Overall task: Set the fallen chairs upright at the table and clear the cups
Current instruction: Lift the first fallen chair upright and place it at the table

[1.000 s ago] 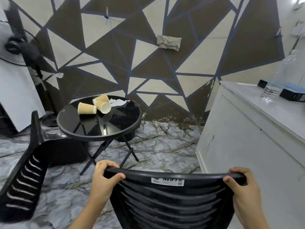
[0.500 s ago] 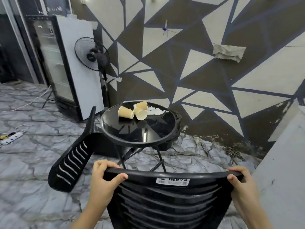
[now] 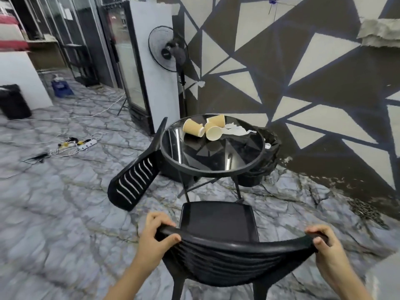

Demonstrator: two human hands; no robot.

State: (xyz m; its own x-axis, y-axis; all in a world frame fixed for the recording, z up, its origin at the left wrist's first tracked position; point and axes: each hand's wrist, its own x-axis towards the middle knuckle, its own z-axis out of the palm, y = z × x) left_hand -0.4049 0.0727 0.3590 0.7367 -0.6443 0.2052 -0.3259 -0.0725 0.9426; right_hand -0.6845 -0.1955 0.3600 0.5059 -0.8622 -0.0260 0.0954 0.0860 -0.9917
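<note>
A black plastic chair (image 3: 218,221) stands upright in front of me, its seat facing the round black glass table (image 3: 213,167). My left hand (image 3: 157,234) grips the left end of its backrest top rail, and my right hand (image 3: 324,243) grips the right end. A second black chair (image 3: 135,180) lies tipped over on the floor at the table's left side. Three tan paper cups (image 3: 193,128) lie on their sides on the far part of the tabletop, beside a crumpled white napkin (image 3: 234,129).
A black bin (image 3: 263,169) sits behind the table by the patterned wall. A standing fan (image 3: 171,53) and a glass-door fridge (image 3: 138,66) are at the back left. Power strips and cables (image 3: 73,145) trail over the marble floor to the left.
The view has swung left and tilted down. The chair I hold now shows its seat and stands nearer the table; both hands keep their grip on the backrest.
</note>
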